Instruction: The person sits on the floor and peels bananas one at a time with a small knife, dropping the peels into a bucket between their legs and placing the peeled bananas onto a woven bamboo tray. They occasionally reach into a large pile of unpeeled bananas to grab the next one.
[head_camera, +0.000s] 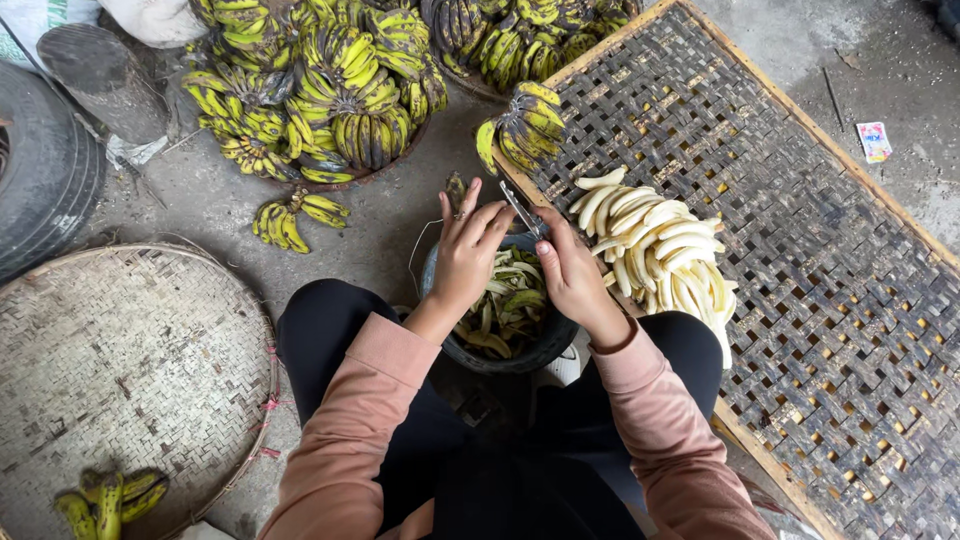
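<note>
My left hand (468, 252) is raised over a dark bucket (545, 345) full of green banana peels (510, 300); it holds a small banana whose dark tip (456, 190) pokes up behind the fingers. My right hand (570, 268) grips a knife (522, 210) with the blade pointing up and left toward the left hand. Just right of the right hand, a heap of pale peeled bananas (660, 255) lies on a woven bamboo drying rack (830, 300).
Bunches of green-yellow bananas (330, 90) pile up at the top, one bunch (525, 125) on the rack's corner, a small one (295, 218) on the concrete floor. A round woven tray (120, 370) with a few bananas (110, 498) sits at left. A tyre (45, 170) is at far left.
</note>
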